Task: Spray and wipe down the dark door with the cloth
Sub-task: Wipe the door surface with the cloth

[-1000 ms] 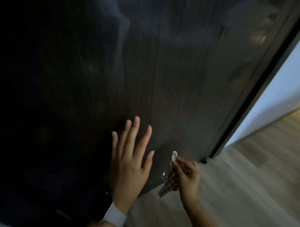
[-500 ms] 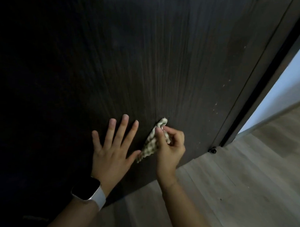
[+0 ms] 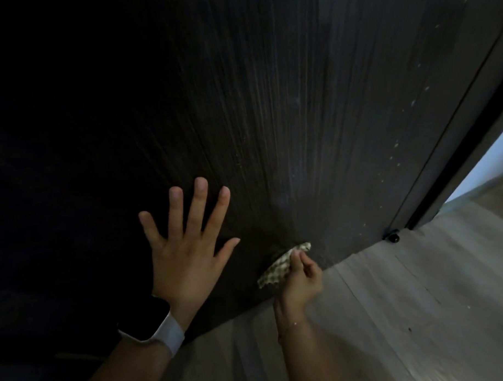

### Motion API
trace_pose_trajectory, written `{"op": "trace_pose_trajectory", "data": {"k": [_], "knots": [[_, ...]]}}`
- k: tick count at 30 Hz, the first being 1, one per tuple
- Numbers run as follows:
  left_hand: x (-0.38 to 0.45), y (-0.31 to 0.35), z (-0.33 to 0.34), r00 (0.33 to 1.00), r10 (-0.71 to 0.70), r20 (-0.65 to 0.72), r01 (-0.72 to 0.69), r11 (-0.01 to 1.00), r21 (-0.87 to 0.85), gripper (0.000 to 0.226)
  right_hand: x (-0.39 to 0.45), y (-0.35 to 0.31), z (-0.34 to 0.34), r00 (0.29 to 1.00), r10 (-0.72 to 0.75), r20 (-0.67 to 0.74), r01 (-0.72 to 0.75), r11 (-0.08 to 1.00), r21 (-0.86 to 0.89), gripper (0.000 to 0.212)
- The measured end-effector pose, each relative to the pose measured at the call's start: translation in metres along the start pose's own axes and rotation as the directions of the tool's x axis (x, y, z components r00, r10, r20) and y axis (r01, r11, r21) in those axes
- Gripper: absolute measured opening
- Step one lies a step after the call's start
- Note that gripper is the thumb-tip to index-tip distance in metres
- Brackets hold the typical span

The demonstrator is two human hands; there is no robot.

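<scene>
The dark wood-grain door fills most of the head view, with pale specks along its right side. My left hand lies flat against the door's lower part, fingers spread and straight, a watch with a white strap on the wrist. My right hand grips a bunched checkered cloth and holds it against the door just above its bottom edge. No spray bottle is in view.
Pale wood-look floor stretches to the right and below the door. A small black door stop sits at the door's bottom right corner. The dark frame edge runs diagonally beside a bright wall.
My right hand has carried the cloth up the door and back down to just above its bottom edge. My left hand stays flat on the door.
</scene>
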State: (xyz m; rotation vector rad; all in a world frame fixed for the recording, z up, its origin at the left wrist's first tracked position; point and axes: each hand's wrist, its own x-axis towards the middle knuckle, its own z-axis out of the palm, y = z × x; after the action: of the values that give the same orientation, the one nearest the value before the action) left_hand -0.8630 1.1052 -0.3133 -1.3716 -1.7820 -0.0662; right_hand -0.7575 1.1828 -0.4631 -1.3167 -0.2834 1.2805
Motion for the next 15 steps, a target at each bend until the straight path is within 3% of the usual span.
{"op": "trace_pose_trajectory", "data": {"k": [4, 7, 9, 11, 13, 15], "knots": [[-0.001, 0.001, 0.002, 1.000, 0.009, -0.013, -0.009, 1.000, 0.014, 0.100, -0.043, -0.056, 0.033, 0.942, -0.324, 0.091, 0.315, 0.944, 0.103, 0.016], [-0.001, 0.001, 0.002, 1.000, 0.004, -0.007, -0.004, 1.000, 0.013, 0.095, -0.044, -0.048, 0.035, 0.916, -0.387, 0.101, 0.372, 0.917, 0.144, 0.014], [-0.001, 0.002, 0.002, 1.000, 0.001, -0.009, -0.001, 1.000, 0.016, 0.097, -0.026, -0.016, 0.020, 0.950, -0.295, 0.100, 0.287, 0.954, 0.081, 0.020], [-0.001, 0.002, 0.001, 1.000, -0.004, -0.008, 0.004, 1.000, 0.016, 0.098, -0.001, 0.022, -0.001, 0.996, -0.077, 0.054, 0.075, 0.997, 0.035, 0.021], [0.000, 0.001, 0.001, 1.000, -0.007, -0.005, 0.007, 1.000, 0.016, 0.099, 0.029, 0.053, -0.022, 0.982, 0.177, 0.059, -0.179, 0.984, 0.023, 0.017], [-0.001, 0.000, 0.001, 1.000, -0.014, 0.000, 0.014, 1.000, 0.001, 0.104, 0.054, 0.068, -0.039, 0.939, 0.325, 0.115, -0.328, 0.945, 0.006, 0.014]]}}
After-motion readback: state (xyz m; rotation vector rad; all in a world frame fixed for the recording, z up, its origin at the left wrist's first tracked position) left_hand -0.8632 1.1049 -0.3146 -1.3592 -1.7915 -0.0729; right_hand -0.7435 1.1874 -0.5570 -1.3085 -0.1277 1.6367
